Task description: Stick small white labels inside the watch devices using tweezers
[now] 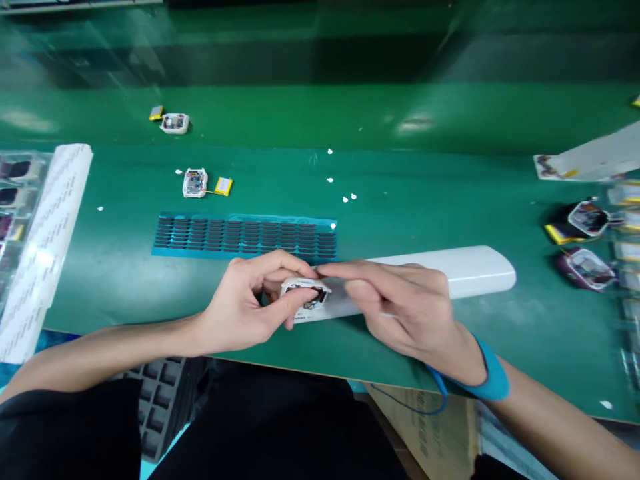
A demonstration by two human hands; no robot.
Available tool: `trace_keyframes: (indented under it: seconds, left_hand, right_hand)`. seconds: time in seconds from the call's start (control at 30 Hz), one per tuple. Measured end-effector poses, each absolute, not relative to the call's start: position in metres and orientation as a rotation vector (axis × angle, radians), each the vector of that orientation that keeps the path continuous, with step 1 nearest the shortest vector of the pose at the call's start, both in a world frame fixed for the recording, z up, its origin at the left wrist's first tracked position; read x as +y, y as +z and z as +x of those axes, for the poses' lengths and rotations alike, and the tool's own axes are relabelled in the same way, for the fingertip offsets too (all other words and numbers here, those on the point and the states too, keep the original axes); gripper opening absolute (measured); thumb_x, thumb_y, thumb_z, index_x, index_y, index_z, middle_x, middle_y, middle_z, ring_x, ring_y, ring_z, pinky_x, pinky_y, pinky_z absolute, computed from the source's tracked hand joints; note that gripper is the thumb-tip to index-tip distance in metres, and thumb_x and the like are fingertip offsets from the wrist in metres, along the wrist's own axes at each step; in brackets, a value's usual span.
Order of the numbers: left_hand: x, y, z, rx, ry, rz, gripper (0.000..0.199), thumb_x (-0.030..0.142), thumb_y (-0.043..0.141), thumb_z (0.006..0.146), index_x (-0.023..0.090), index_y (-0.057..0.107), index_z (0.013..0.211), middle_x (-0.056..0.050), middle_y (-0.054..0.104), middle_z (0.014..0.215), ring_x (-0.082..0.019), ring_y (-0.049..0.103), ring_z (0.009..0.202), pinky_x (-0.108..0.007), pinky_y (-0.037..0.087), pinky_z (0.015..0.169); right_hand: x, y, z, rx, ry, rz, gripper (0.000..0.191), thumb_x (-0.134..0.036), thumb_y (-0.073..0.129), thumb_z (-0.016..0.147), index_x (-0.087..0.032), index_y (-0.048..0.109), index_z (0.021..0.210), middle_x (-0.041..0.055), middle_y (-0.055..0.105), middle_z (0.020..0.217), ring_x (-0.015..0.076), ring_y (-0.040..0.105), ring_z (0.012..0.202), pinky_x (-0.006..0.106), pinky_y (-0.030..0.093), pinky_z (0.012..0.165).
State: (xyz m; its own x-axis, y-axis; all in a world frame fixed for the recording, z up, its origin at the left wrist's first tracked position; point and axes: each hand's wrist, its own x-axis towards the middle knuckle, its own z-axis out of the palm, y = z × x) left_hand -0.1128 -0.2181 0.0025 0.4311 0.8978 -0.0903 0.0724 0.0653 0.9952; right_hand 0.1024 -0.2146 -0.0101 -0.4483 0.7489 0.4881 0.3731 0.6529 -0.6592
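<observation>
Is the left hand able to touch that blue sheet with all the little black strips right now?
Probably yes: the blue sheet lies just beyond the left hand, with nothing visible between them, though that hand is busy holding a small white casing.

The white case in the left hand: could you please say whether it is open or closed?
Open: dark parts show inside the white case held in the left hand.

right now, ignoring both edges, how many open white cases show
3: one case in the left hand, another case behind the blue sheet beside a yellow battery, a third case farther back beside another battery. Others may be hidden.
</observation>
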Motion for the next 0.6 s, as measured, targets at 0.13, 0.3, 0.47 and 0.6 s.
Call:
trace_keyframes:
  seconds: [0.13,0.3,0.47,0.6]
  left_hand:
    - [-0.218,0.004,-0.114,0.996,0.769,1.376,0.007,0.017,0.066,0.091,0.012,0.065,0.095,-0.002,0.071,0.068,-0.007,0.059,0.043,-0.016,0.043,0.042]
    - [-0.216,0.008,-0.126,0.882,0.624,1.749,0.005,0.014,0.064,0.091,0.013,0.068,0.094,0.001,0.066,0.058,-0.007,0.053,0.041,-0.018,0.038,0.040]
    - [-0.211,0.003,-0.135,0.643,0.536,2.166,0.012,0.010,0.059,0.091,0.017,0.067,0.097,-0.001,0.074,0.070,-0.009,0.057,0.046,-0.021,0.042,0.047]
    - [-0.211,-0.003,-0.134,0.675,0.527,2.101,0.013,0.009,0.059,0.089,0.017,0.065,0.095,-0.003,0.078,0.078,-0.006,0.050,0.040,-0.020,0.039,0.042]
  right_hand:
    - [-0.203,0.001,0.119,-1.978,0.299,-1.018,0.055,-0.046,0.026,0.108,-0.026,0.076,0.094,0.0087,0.073,0.086,0.0247,0.068,0.081,0.042,0.053,0.067]
    - [-0.198,0.018,0.124,-1.738,0.630,-1.361,0.047,-0.042,0.036,0.108,-0.030,0.076,0.087,0.0026,0.065,0.065,0.0196,0.064,0.059,0.037,0.051,0.054]
    - [-0.195,0.017,0.119,-1.609,1.032,-1.292,0.016,-0.035,0.070,0.094,-0.025,0.073,0.082,-0.0004,0.074,0.077,0.0142,0.068,0.061,0.027,0.057,0.054]
    - [-0.192,0.010,0.119,-1.770,1.325,-1.238,0.038,-0.048,0.056,0.101,-0.023,0.069,0.077,0.0012,0.071,0.069,0.0123,0.066,0.056,0.023,0.056,0.052]
